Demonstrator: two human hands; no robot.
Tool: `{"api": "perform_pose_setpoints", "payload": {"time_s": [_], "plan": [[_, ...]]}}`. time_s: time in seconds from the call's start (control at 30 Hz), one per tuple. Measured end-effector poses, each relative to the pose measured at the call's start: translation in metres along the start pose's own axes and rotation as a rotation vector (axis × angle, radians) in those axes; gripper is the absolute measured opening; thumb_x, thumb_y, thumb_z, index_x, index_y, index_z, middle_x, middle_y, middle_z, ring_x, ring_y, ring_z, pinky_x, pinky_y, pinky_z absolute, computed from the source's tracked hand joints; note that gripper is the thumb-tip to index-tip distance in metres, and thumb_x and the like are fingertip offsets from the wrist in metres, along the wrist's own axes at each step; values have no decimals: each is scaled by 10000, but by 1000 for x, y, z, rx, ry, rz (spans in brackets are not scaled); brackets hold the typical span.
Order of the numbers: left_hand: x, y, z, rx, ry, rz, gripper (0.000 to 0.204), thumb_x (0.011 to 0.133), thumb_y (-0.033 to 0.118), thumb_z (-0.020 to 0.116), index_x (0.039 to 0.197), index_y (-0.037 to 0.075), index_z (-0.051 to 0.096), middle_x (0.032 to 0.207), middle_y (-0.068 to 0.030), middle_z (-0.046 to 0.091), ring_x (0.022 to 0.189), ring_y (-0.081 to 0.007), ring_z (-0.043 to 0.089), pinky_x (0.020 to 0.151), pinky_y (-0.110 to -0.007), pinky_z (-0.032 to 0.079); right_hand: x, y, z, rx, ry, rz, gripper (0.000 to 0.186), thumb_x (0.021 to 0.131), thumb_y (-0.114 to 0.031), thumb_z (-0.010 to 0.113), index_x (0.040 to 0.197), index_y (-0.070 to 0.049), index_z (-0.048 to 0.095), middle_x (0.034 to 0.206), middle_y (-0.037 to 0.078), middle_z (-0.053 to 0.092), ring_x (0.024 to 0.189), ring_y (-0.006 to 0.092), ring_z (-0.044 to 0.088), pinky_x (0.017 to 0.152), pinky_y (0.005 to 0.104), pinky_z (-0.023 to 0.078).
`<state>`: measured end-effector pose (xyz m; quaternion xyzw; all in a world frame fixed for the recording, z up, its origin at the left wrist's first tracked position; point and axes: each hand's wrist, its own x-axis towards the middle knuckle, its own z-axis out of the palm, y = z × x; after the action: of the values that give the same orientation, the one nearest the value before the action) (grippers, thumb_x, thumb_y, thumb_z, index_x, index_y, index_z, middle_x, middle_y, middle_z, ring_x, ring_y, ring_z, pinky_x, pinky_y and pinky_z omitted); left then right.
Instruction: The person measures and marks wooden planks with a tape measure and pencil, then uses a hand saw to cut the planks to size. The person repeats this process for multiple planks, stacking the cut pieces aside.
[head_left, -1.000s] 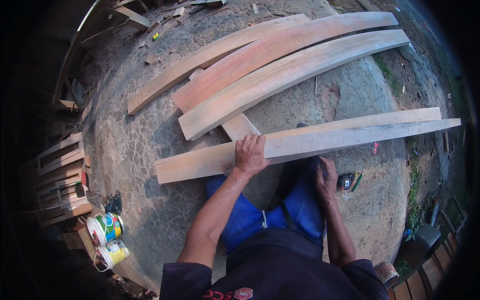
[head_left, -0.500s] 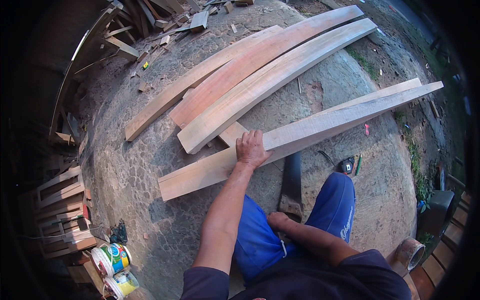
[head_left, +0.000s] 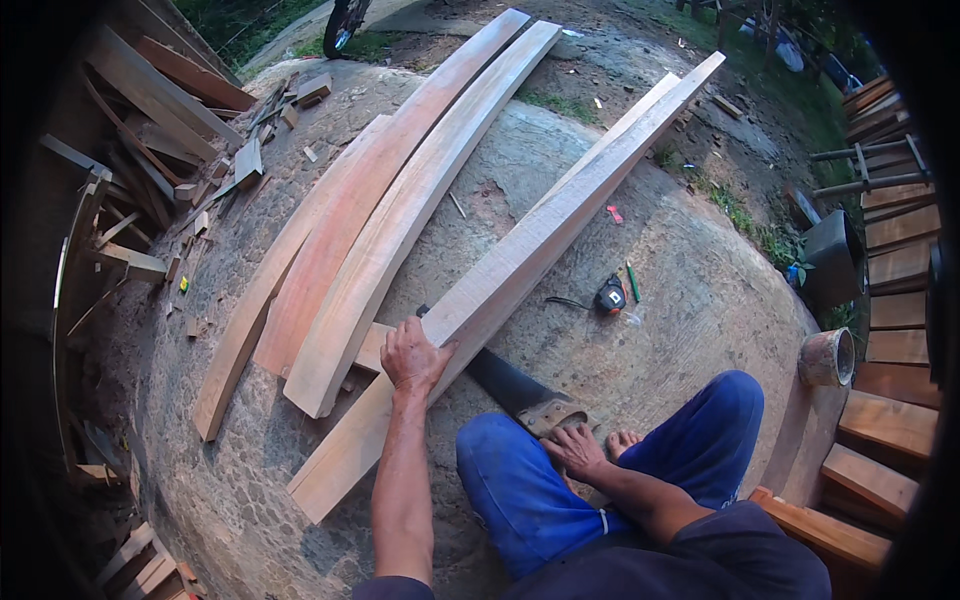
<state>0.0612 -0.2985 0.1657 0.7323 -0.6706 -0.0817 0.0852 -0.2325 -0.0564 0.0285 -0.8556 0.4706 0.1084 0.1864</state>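
My left hand point(head_left: 412, 355) is closed over a long sawn wooden beam point(head_left: 530, 250), with the thumb along its right side. The beam slants from near my left knee to the far right. A second pale piece of timber shows beside its far end, and tan wood point(head_left: 345, 455) extends nearer than my hand. Under the beam lies a handsaw point(head_left: 510, 385) with a dark blade; a dark tip pokes out on the far side. Low in front of me, my right hand point(head_left: 578, 450) is at the saw's worn handle, fingers over its near edge.
Several curved planks point(head_left: 400, 220) lie to the left. A tape measure point(head_left: 610, 295) and green pencil point(head_left: 633, 281) rest on the concrete, right of the beam. Wood scraps point(head_left: 250, 160) are heaped at far left. A bucket-like container point(head_left: 826, 357) and stacked boards point(head_left: 900, 345) stand at right.
The view has swung to the right, so everything appears turned. My right hand has come onto the saw's handle from just beside it. My left hand still grips the beam.
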Motion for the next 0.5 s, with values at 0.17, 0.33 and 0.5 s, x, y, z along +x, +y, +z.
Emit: {"api": "perform_pose_setpoints", "payload": {"time_s": [0.17,0.33,0.5], "plan": [[1,-2,2,19,12,15,664,645,482,926,1075,79,617,1093,-115,683,1051,-343,640,901,-491,522,-1,6,14,34,-41,36,414,972,-282,519,1375,-194,555,1062,81,644,1115,274,604,970,454,416],[3,-2,1,26,14,-2,669,642,481,926,1076,76,618,1092,-125,681,1057,-356,637,908,-502,518,-27,13,-10,194,42,174,525,964,-235,538,1485,-182,498,971,74,632,990,248,639,896,445,425],[2,-1,5,-5,13,-24,669,644,470,927,1078,65,619,1090,-145,683,1078,-377,639,919,-512,514,-64,49,-82,137,66,101,713,874,-164,627,1556,-247,438,963,63,617,970,246,630,876,430,418]]}}
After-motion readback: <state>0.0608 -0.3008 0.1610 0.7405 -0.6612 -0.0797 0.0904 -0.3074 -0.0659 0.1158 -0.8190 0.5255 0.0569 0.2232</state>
